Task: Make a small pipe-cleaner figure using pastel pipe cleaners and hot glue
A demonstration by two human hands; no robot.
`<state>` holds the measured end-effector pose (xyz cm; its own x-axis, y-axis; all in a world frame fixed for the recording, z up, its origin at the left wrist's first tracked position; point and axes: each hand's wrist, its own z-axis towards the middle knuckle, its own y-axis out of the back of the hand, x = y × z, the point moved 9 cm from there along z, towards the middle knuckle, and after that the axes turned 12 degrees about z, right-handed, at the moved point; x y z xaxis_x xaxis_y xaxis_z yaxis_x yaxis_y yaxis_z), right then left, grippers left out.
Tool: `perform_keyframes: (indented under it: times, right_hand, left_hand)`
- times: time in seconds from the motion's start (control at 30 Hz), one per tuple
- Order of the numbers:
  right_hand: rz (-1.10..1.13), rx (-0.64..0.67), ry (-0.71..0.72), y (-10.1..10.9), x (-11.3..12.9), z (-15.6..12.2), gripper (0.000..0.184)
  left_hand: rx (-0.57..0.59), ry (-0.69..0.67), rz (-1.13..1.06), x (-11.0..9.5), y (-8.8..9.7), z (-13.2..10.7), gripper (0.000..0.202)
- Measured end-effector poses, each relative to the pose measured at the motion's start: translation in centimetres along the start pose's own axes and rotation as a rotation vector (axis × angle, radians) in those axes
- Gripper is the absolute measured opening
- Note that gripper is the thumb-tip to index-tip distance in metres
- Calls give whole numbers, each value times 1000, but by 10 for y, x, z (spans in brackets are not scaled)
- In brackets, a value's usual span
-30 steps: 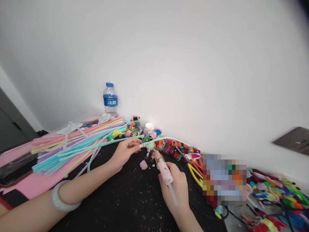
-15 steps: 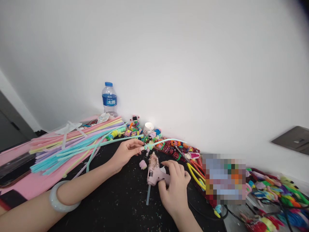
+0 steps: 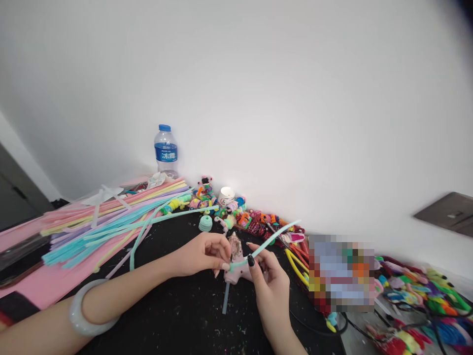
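Note:
A mint-green pipe cleaner [image 3: 278, 235] is held between my two hands, its free end slanting up to the right. My left hand [image 3: 205, 254] pinches its near end between thumb and fingertips. Farther along the strip, my right hand [image 3: 271, 283] grips it with thumb and forefinger. Below and behind the strip lies a pale pink hot glue gun [image 3: 235, 245], partly covered by my hands, with a clear glue stick [image 3: 225, 298] poking out of its back. A small mint-green coil [image 3: 205, 223] rests on the black table beyond my left hand.
Bundled pastel pipe cleaners [image 3: 111, 222] lie at left on pink sheets. A water bottle [image 3: 166, 152] and a white cup [image 3: 226, 196] stand by the wall. Colourful fuzzy figures [image 3: 254, 222] line the back; more pieces [image 3: 424, 291] and black cables [image 3: 342, 330] are at right.
My right hand has left the glue gun's handle and now grips the pipe cleaner. My left hand has brought the strip nearer, over the gun; the mint coil has come into view.

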<state>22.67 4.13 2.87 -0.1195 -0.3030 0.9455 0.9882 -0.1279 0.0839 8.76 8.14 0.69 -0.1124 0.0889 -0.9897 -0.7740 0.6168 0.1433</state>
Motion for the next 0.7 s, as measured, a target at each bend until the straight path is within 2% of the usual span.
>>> perform_keyframes:
  times: [0.07,0.17,0.33,0.5,0.7]
  right_hand:
    - [170,-11,-104,-2,-10,0,20]
    - [299,-50,-160,-2,-14,-1,19]
    - [328,-48,-161,-3,-10,0,24]
    - [355,-46,-170,-4,-11,0,25]
    - [395,-16,-197,-8,-17,0,24]
  left_hand:
    - [25,8,-10,1,-4,0,17]
    - [38,21,-2,3,-7,0,16]
    - [63,62,80,10,-8,-1,19]
    - [66,41,167,8,-5,-2,21]
    - [125,38,197,8,-13,-5,21]
